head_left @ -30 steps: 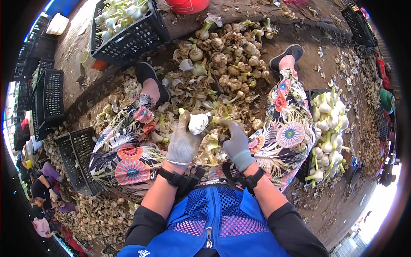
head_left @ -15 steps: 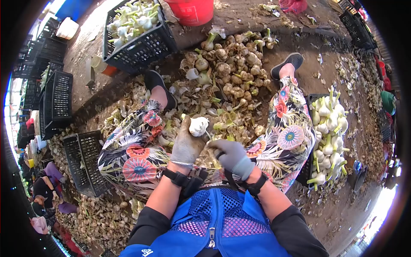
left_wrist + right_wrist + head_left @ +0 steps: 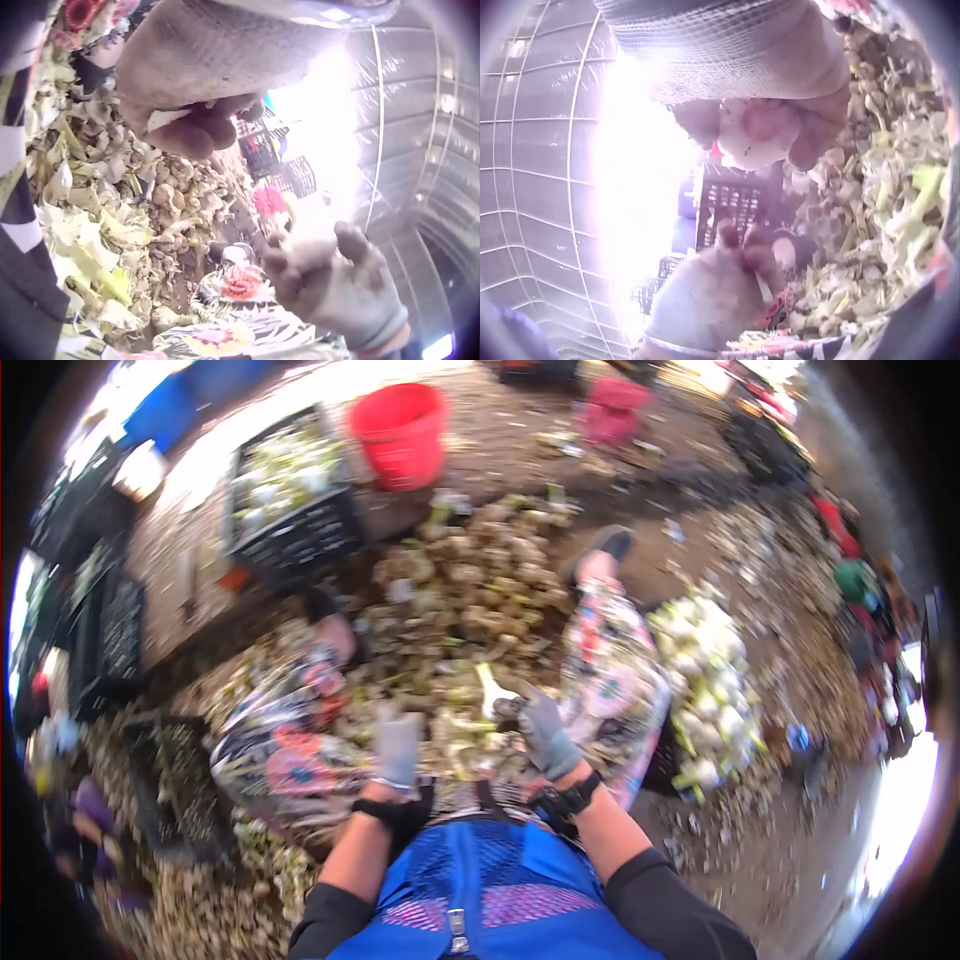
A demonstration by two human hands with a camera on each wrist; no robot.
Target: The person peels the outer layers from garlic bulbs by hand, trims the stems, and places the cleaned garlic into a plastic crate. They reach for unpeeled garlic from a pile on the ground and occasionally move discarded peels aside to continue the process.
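Note:
My gloved right hand (image 3: 542, 732) grips a white garlic bulb (image 3: 495, 692) with its pale stem pointing up and away. In the right wrist view the bulb (image 3: 754, 139) shows between the curled fingers and thumb, its cut end facing out. Blurred in the head view, my gloved left hand (image 3: 398, 745) is apart from the bulb, over the left thigh. A thin white strip (image 3: 168, 118), like garlic skin, sits pinched between its thumb and curled fingers in the left wrist view. Loose peelings (image 3: 460, 735) lie between the legs, below both hands.
Unpeeled garlic (image 3: 495, 575) is heaped between the feet. Trimmed bulbs (image 3: 705, 685) fill a crate beside the right leg; another black crate (image 3: 300, 540) of bulbs stands at far left, next to a red bucket (image 3: 400, 440). A dark crate (image 3: 175, 790) sits left of the left leg.
The garlic bulb has passed from my left hand to my right. My hands have moved apart, the left one drawing back. The head view has swung, so the surroundings sit lower in it.

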